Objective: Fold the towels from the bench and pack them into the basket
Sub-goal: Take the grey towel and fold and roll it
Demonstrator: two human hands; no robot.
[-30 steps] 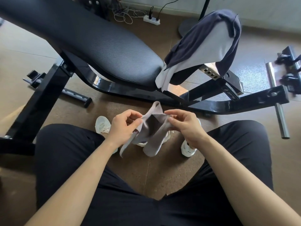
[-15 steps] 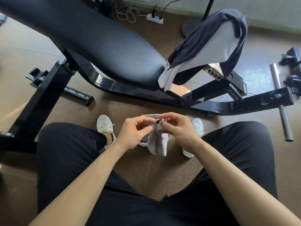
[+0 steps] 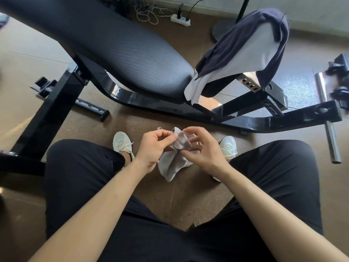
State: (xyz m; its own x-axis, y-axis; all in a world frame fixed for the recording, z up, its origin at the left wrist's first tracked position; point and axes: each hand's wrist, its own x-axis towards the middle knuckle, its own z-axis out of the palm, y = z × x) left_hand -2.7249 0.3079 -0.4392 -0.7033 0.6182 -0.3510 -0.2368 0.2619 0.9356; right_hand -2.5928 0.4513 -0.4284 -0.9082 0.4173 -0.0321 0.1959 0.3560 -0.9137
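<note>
Pinching the small grey towel (image 3: 174, 164) in mid-air between the knees, with left hand (image 3: 153, 148) fingers curled on its top edge and right hand (image 3: 204, 153) nipping the fold. Likely handling light and limp; gripping corners seeming best. Leaving more towels (image 3: 245, 40) draped over the bench (image 3: 132, 53) end.

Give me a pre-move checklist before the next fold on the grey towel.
1. Left-hand grip on the grey towel: ok, pinching its upper edge.
2. Right-hand grip: ok, fingers on the same towel.
3. Fold tidy: not ok, the towel is bunched and its lower end hangs loose.
4. Basket within reach: cannot tell, none in view.
5. Bench emptied: not ok, a dark towel and a white towel are draped over its seat end.
</note>
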